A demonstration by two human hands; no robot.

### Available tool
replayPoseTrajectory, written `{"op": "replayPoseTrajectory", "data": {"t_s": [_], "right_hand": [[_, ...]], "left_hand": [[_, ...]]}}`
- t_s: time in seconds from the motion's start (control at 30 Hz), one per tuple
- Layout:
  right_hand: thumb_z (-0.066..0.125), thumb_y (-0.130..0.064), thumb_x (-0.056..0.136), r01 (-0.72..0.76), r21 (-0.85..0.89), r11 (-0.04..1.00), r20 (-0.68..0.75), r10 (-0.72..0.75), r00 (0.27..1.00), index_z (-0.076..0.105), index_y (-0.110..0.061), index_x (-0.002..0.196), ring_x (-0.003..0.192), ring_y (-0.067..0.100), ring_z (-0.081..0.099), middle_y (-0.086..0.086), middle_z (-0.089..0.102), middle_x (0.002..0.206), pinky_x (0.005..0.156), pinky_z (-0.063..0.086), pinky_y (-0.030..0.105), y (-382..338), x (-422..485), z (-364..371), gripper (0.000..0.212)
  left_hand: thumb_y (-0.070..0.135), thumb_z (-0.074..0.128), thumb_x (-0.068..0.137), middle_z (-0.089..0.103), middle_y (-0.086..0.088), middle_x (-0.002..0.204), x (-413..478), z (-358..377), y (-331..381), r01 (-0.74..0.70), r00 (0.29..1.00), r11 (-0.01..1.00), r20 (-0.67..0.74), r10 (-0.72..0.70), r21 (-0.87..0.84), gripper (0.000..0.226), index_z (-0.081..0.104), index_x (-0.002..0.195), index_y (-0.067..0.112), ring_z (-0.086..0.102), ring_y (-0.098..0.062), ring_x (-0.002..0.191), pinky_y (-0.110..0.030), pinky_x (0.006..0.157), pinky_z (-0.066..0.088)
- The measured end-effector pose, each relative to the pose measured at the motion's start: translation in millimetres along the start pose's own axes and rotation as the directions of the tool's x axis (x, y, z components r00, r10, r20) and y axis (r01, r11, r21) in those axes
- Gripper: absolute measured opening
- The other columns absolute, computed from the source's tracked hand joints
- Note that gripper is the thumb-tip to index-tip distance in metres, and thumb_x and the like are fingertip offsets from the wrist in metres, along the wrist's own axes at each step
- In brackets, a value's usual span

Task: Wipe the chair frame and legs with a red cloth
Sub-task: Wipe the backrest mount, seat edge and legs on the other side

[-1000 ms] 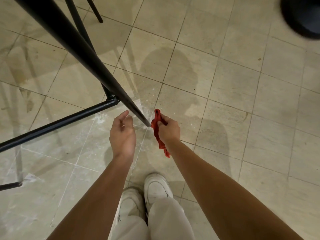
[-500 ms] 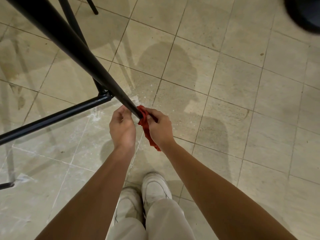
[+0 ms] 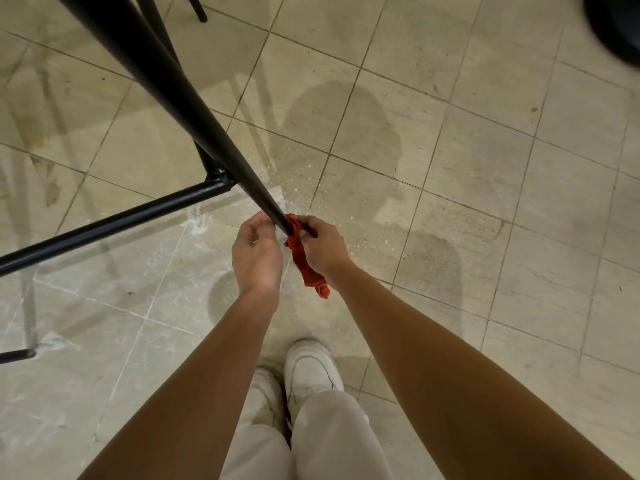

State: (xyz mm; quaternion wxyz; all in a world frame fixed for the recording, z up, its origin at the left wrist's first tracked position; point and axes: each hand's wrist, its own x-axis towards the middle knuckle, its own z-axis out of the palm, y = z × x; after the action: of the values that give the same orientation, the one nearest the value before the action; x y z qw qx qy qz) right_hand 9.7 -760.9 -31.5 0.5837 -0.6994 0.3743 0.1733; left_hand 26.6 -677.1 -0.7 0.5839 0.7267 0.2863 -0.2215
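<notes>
Wiping of a black chair leg, seen from above. A black crossbar (image 3: pixel 114 221) runs in from the left and joins the frame behind the chair leg (image 3: pixel 180 98), which slants down from the upper left to the hands. Its lower end appears to be raised off the tiled floor (image 3: pixel 485 168).

The left hand (image 3: pixel 258 252) meets that end from the left. Its fingers (image 3: pixel 265 221) are curled against the tube, apparently steadying it. Just to the right, the red cloth (image 3: pixel 306 268) is bunched round the tip of the leg, with its loose tail hanging below the wrist. The right hand (image 3: pixel 323 249) holds the cloth, its fingers clamped on it and pressing it to the metal.

The step in hand is judged to be the wipe of this leg at its foot. The next move calls for drawing the cloth up the tube toward the crossbar joint while the left hand keeps the leg from swinging. The crossbar and the remaining legs are judged still to be done.

Surroundings: another chair foot (image 3: pixel 17 355) rests on the floor at the far left, and white specks (image 3: pixel 194 223) lie on the tiles under the crossbar. The person's white shoes (image 3: pixel 311 370) stand below the hands. A dark round object (image 3: pixel 620 26), blurred, sits at the upper right, well apart. The crossbar joint is the one obstruction on the cloth's path.
</notes>
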Motion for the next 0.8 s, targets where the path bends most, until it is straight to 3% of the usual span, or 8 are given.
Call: {"op": "replayPoseTrajectory", "data": {"t_s": [0.17,0.27,0.4,0.57,0.7,0.8], "right_hand": [[0.047,-0.011,0.097,0.119,0.078,0.990,-0.010,-0.118,0.993,0.060,-0.021,0.121,0.076,0.009,0.061,-0.008,0.066,0.086,0.075,0.052,0.023,-13.9,-20.1,-7.0,0.030],[0.052,-0.012,0.093,0.150,0.128,0.980,-0.018,-0.149,0.989,0.063,-0.022,0.119,0.096,0.014,0.061,-0.003,0.067,0.104,0.091,0.049,0.029,-25.3,-32.2,-10.5,0.029],[0.057,-0.012,0.090,0.187,0.167,0.968,-0.006,-0.189,0.982,0.065,-0.020,0.116,0.108,0.016,0.056,-0.001,0.063,0.115,0.099,0.045,0.032,-43.0,-53.2,-17.5,0.028],[0.064,-0.015,0.086,0.229,0.149,0.962,0.008,-0.233,0.973,0.067,-0.027,0.109,0.107,0.024,0.060,0.002,0.063,0.115,0.095,0.050,0.043,-55.4,-73.0,-28.4,0.026],[0.068,-0.029,0.077,0.248,0.064,0.967,0.032,-0.250,0.968,0.067,-0.041,0.098,0.098,0.030,0.063,0.005,0.057,0.118,0.088,0.053,0.046,-53.9,-88.1,-31.0,0.025],[0.068,-0.024,0.078,0.270,-0.005,0.963,0.096,-0.269,0.959,0.064,-0.039,0.104,0.098,0.026,0.062,0.000,0.057,0.115,0.090,0.053,0.043,-50.6,-100.2,-31.4,0.031]], "left_hand": [[0.029,0.043,0.098,0.062,0.003,0.120,-10.7,-2.6,8.7,-0.004,0.999,1.000,-0.048,0.004,-0.007,0.026,0.061,0.116,0.025,0.054,-0.018,0.114,-0.029,0.091,0.041],[0.030,0.042,0.099,0.061,0.002,0.121,-22.4,-5.1,16.5,-0.002,0.999,1.000,-0.043,0.001,-0.015,0.029,0.058,0.122,0.025,0.055,-0.017,0.113,-0.027,0.089,0.041],[0.031,0.043,0.099,0.060,0.005,0.117,-40.0,-12.0,27.2,0.001,1.000,0.999,0.006,0.000,-0.044,0.034,0.055,0.129,0.022,0.054,-0.012,0.106,-0.024,0.085,0.039],[0.037,0.048,0.094,0.066,-0.001,0.116,-52.4,-27.2,31.8,0.066,0.992,0.991,0.115,-0.052,-0.114,0.034,0.060,0.122,0.021,0.060,-0.020,0.110,-0.039,0.099,0.046],[0.040,0.051,0.094,0.067,-0.003,0.114,-67.8,-39.0,33.3,0.091,0.947,0.990,0.317,-0.054,-0.105,0.037,0.057,0.126,0.021,0.064,-0.018,0.104,-0.032,0.089,0.050],[0.034,0.057,0.092,0.066,-0.005,0.115,-73.3,-41.9,33.1,0.142,0.939,0.986,0.328,-0.105,-0.091,0.039,0.053,0.128,0.020,0.064,-0.018,0.103,-0.036,0.090,0.052]]}}
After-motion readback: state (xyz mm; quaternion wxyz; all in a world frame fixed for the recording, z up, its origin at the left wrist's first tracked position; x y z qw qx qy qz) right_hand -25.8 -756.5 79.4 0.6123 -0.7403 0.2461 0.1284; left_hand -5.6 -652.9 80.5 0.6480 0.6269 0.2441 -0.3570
